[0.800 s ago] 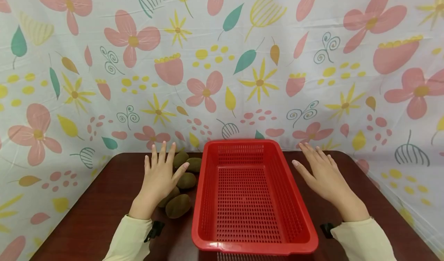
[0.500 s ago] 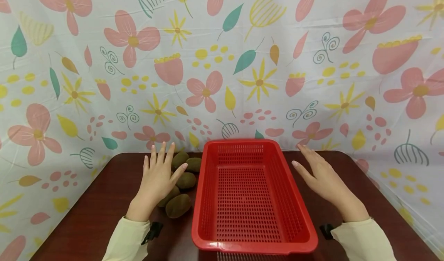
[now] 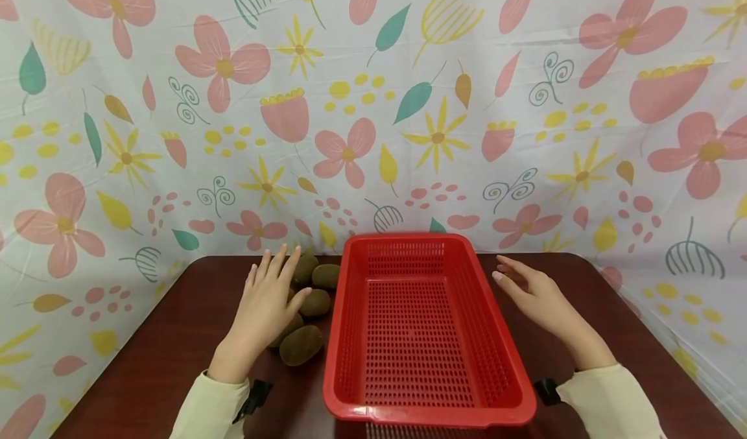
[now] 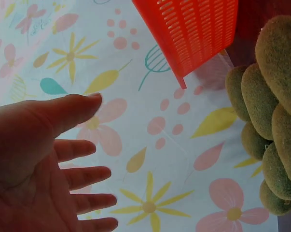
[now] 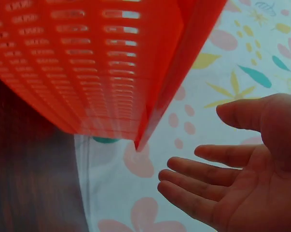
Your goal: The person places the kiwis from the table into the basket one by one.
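Observation:
Several brown kiwifruit (image 3: 301, 345) lie in a group on the table, left of a red plastic basket (image 3: 428, 415). My left hand (image 3: 264, 306) hovers over the left side of the kiwifruit with its fingers spread, hiding part of them. In the left wrist view that hand (image 4: 53, 164) holds nothing, and the kiwifruit (image 4: 283, 63) show at the right. To the right of the basket is my right hand (image 3: 539, 299), apart from the rim, fingers loosely bent. The right wrist view shows this hand (image 5: 242, 169) with nothing in it, beside the basket's slotted wall (image 5: 87, 63).
The dark wooden table (image 3: 157, 355) has rounded far corners. Behind it hangs a white cloth (image 3: 373, 56) printed with flowers and leaves, close to the basket's far end. A black strap piece (image 3: 255, 400) sits at the left cuff.
My left hand has lowered slightly and tilted to the right over the kiwifruit. My right hand's fingers have drawn in and dipped a little. The basket and kiwifruit stay in place.

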Demonstrator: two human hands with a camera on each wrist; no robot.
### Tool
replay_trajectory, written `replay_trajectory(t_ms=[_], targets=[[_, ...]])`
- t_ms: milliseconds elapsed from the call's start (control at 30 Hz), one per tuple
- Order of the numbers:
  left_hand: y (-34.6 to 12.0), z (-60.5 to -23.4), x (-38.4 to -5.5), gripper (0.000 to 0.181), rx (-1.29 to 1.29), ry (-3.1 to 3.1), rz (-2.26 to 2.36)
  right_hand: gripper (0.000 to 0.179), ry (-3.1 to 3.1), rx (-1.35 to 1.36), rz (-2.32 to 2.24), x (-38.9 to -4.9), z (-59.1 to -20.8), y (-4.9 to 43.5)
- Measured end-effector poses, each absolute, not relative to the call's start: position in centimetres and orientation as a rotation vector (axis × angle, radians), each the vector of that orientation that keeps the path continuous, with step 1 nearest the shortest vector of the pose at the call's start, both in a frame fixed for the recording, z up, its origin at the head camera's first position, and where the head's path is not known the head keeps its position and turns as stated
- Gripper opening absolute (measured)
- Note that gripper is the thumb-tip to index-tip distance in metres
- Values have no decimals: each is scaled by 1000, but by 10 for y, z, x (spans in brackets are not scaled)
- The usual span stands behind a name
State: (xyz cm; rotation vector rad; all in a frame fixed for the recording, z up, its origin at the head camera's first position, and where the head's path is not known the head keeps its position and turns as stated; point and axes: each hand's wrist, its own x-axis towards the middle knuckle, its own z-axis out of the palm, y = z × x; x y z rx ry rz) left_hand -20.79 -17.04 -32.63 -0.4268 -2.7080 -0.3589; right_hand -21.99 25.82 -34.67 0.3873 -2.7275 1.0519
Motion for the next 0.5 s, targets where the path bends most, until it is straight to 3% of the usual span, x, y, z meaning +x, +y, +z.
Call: replay_trajectory(t_ms=[500], targets=[[-173,-335,-201,59,-547,-2838,-426,58,-2700,292,1585,-227,-357,258]])
